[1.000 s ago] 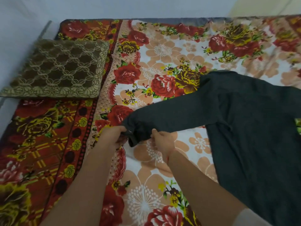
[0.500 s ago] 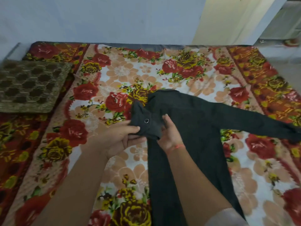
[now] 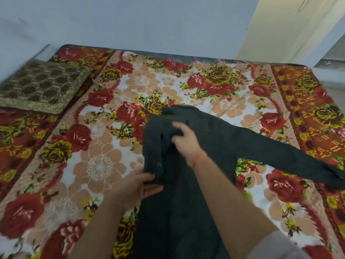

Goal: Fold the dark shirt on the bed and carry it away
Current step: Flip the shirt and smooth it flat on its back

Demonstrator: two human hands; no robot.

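A home bedroom: a bed (image 3: 242, 101) under a floral spread, a brown cushion (image 3: 41, 86) at far left.

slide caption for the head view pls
Left hand pinches the folded-in sleeve of the dark shirt on the floral bedspread, right hand open over it.

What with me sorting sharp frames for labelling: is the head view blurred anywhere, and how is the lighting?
Head view: the right hand is smeared by motion blur, the left hand only slightly; the sheet looks soft throughout; the shirt is so dark that its folds barely read; the light is even, with no glare or hard shadows.
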